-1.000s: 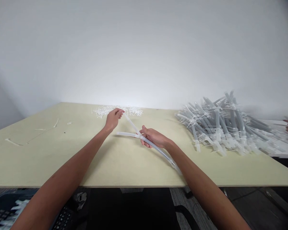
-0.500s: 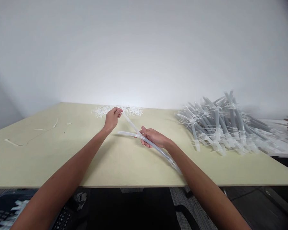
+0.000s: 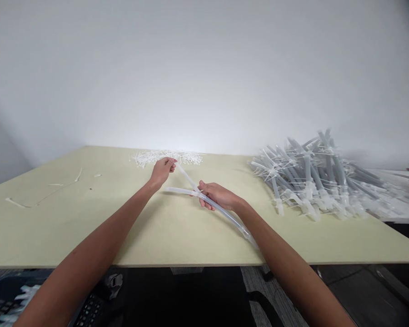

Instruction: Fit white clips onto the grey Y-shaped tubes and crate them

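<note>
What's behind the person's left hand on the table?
A loose pile of small white plastic ties lies on the table behind the left hand. The hand covers part of the pile's near edge, hiding what lies there.

Soft light glows on the white wall (image 3: 191, 122), with warped, darkened corners.

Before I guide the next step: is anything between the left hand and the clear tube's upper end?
Nothing visible: the left hand sits right at that tube end. The white plastic ties lie beyond it.
</note>
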Demonstrator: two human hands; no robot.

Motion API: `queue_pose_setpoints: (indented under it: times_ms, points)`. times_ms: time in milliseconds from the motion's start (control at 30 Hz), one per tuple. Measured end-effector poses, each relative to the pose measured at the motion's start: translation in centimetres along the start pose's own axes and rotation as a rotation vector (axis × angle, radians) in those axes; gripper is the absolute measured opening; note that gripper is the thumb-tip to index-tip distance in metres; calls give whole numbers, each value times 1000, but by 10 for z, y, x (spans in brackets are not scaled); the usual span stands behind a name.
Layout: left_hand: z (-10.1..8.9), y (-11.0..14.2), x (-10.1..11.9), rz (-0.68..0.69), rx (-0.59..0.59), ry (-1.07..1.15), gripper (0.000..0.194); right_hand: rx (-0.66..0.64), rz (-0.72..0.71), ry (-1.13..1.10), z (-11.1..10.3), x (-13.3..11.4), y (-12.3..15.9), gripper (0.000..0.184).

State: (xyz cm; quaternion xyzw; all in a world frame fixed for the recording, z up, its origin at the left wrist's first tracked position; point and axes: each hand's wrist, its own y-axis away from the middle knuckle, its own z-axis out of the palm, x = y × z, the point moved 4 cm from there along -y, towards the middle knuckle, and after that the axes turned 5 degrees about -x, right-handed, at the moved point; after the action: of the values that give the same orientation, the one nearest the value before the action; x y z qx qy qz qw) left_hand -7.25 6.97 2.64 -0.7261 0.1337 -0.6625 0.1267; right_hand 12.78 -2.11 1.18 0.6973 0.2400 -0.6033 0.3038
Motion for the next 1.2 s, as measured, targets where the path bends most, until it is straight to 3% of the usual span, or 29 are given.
queue_pose_setpoints:
  times_ms: [100, 200, 267, 333, 400, 467, 567, 667, 933, 1100, 1200]
  points:
    - [-7, -1, 6, 28, 116, 49, 15, 21, -44, -28, 0, -2, 1, 40]
    - [-26, -2, 13, 94, 382, 183, 13, 57, -93, -77, -3, -4, 1, 26]
    - [-39, -3, 15, 120, 558, 308, 11, 128, -158, -107, -9, -6, 1, 24]
    - [-42, -3, 13, 86, 623, 470, 7, 228, -261, -155, -17, -9, 2, 26]
    - [-33, -1, 9, -21, 573, 630, 7, 320, -371, -241, -25, -13, 2, 28]
    - [-11, 6, 5, -167, 454, 738, 13, 385, -448, -341, -30, -14, 2, 29]
    - [29, 24, 2, -353, 265, 824, 16, 443, -479, -462, -31, -11, 1, 24]
    - [55, 40, 3, -398, 181, 853, 17, 434, -460, -560, -26, -6, -4, 19]
    - [67, 50, -5, -344, 28, 716, 10, 312, -385, -657, -10, -2, -11, 17]
    - [82, 58, -5, -313, -96, 627, 12, 323, -393, -697, -12, 0, -13, 16]
    - [79, 56, -3, -270, -31, 612, 13, 362, -372, -718, -15, 1, -13, 15]
